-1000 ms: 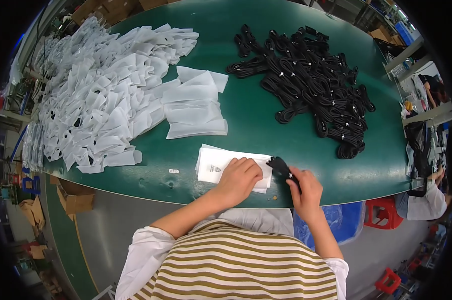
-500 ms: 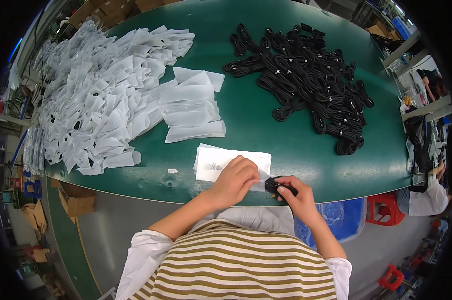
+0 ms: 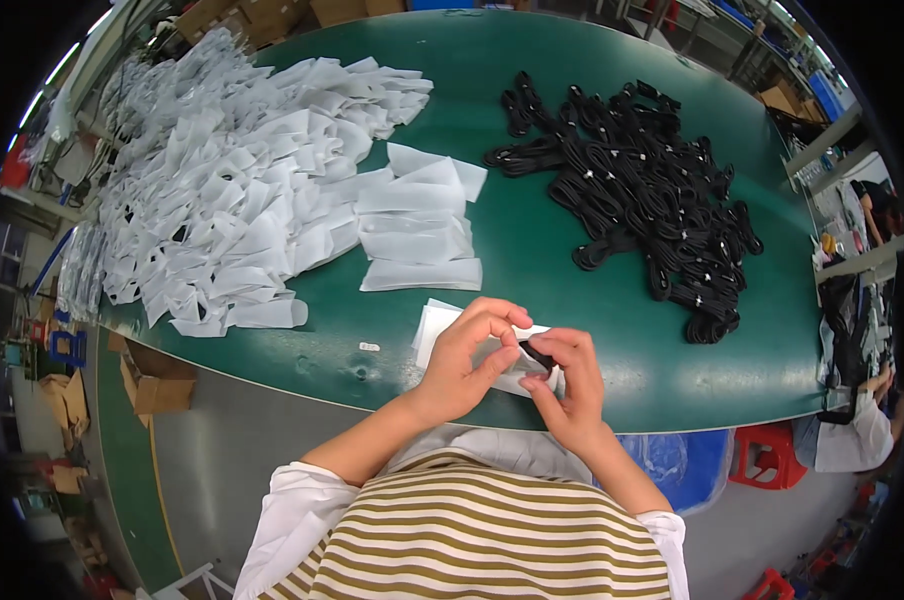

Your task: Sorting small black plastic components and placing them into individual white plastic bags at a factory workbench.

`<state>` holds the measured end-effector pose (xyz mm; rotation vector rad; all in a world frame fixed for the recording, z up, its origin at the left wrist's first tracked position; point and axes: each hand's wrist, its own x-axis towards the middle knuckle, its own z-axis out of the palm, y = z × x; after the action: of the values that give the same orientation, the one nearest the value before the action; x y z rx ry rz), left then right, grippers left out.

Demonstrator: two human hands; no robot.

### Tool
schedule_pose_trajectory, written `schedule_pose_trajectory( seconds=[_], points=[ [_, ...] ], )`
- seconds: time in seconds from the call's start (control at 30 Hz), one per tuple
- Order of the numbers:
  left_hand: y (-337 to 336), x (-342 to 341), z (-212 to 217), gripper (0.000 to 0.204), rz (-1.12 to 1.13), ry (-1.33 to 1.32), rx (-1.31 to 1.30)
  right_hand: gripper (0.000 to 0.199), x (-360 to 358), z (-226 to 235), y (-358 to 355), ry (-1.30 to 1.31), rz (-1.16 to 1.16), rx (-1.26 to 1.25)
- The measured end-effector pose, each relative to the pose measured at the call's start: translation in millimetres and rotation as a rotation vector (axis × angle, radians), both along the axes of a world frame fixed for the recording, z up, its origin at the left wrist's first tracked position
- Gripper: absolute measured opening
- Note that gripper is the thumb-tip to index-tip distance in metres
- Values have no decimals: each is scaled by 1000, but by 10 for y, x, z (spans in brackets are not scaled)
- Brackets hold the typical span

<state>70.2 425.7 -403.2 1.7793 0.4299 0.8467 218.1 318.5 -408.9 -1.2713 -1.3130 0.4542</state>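
Near the table's front edge, my left hand [image 3: 472, 355] pinches a translucent plastic bag [image 3: 505, 365] between thumb and fingers. My right hand [image 3: 570, 388] grips a coiled black cable [image 3: 538, 355], which is at the bag's mouth and seems partly inside it. Fingers cover most of the cable and the bag's opening. Beneath both hands lies a small stack of white bags or sheets [image 3: 432, 328], largely hidden. Beyond, to the left, several frosted white bags [image 3: 419, 235] lie fanned in a row. A heap of bundled black cables [image 3: 640, 185] rests at the far right.
A large pile of frosted bags [image 3: 242, 190], several with dark contents showing, covers the table's left side. A small white piece [image 3: 369, 347] lies on the green table [image 3: 532, 255]. Past the front edge are a blue bin [image 3: 692, 465], a red stool [image 3: 769, 457] and a cardboard box [image 3: 162, 385].
My right hand has pushed the black cable leftward and slightly up toward the bag, so the hands are now closer together. The whole view has shifted a little.
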Motion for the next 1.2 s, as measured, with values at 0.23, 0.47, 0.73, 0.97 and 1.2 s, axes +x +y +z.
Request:
schedule_pose_trajectory(
  seconds=[0.23, 0.47, 0.73, 0.97, 1.2],
  points=[
    [190, -282, 125, 17, 50, -149, -277, 24, -253, 204, 438, 42, 186, 23],
    [266, -359, 168, 8, 88, -244, -404, 11, -379, 145, 670, -315, 157, 198],
    [291, -557, 209, 20, 111, 316, -344, 10, -326, 133, 1021, 562, 192, -85],
    [1049, -604, -339, 52, 68, 573, 891, 14, 193, -471, 1566, -602, 97, -41],
    [1590, -433, -396, 62, 80, 622, 1077, 19, 674, -183, 1304, -922, -534, -187]
  ],
)
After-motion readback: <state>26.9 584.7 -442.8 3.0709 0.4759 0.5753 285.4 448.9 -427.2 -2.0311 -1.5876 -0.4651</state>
